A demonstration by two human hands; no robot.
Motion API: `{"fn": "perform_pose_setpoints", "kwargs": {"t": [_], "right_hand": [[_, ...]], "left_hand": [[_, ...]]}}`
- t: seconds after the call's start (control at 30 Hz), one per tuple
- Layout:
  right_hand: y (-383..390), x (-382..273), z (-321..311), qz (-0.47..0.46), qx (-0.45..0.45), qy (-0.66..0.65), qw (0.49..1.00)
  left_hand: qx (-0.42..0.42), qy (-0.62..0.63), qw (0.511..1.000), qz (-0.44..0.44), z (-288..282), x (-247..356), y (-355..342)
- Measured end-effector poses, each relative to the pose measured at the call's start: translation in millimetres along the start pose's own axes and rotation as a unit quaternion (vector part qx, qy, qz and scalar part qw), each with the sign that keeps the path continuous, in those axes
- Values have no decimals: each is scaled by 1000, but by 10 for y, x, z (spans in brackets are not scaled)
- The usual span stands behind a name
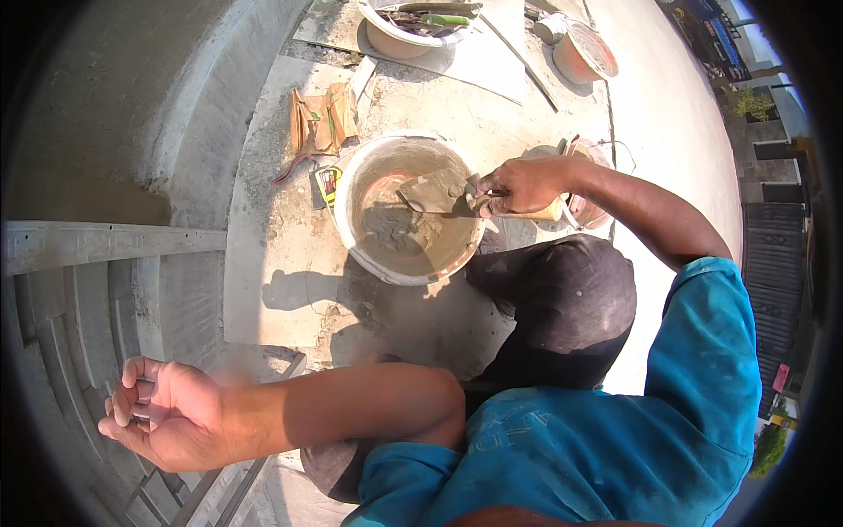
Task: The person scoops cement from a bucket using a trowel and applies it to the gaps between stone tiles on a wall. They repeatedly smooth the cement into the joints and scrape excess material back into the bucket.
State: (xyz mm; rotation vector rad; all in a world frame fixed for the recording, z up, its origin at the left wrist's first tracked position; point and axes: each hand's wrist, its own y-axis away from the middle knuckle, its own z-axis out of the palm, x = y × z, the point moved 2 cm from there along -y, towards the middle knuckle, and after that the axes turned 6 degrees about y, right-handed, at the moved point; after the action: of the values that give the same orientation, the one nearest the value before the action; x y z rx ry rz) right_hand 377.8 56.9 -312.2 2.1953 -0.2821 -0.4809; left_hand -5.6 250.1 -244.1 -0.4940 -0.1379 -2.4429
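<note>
The right hand (520,186) is closing around the handle of a trowel (430,191), while the left hand (180,417) is holding nothing, its fingers loosely curling and its palm partly showing. The trowel is lying over the right half of a pale round tub (358,198), with the blade inside the mouth and the handle reaching out past the right rim. Its long axis is running mostly left to right, the blade pointing left and the butt of the handle showing to the right of the grip. Grey mortar (395,235) is covering the tub's bottom and some is sitting on the blade; whether the blade's underside is touching the mortar below, I cannot tell.

The governing relation is a sideways one: the tub's middle is lying to the left of the right hand and slightly nearer, so the blade is already aiming across the opening. The right hand is by far the nearer one, gripping just beside the right rim. The left hand is hanging well apart, left of the tub and nearer the body, with its forearm crossing the near side of the scene. The dark-clad knee (580,281) is standing just near of the right hand, close to the tub's right side.
</note>
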Motion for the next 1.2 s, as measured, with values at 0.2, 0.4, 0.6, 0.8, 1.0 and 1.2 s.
{"fn": "perform_pose_setpoints", "kwargs": {"t": [0.2, 0.4, 0.6, 0.8, 1.0, 1.2], "right_hand": [[276, 723, -266, 13, 192, -145, 971], [665, 3327, -390, 85, 465, -224, 852], [1469, 3598, 10, 288, 450, -95, 840], [1308, 3183, 562, 168, 559, 79, 808], [1698, 3712, 938, 503, 103, 15, 858], [1171, 3875, 545, 328, 266, -44, 905]], "left_hand": [[-111, -69, 991, 23, 124, -126, 27], [-170, -167, 970, 52, 344, -629, 353], [-283, -281, 917, 6, 493, -1210, 724], [-358, -502, 781, 99, 724, -1518, 1587], [-374, -559, 731, 112, 685, -1596, 1666], [-410, -593, 687, 87, 722, -1678, 1867]]}}
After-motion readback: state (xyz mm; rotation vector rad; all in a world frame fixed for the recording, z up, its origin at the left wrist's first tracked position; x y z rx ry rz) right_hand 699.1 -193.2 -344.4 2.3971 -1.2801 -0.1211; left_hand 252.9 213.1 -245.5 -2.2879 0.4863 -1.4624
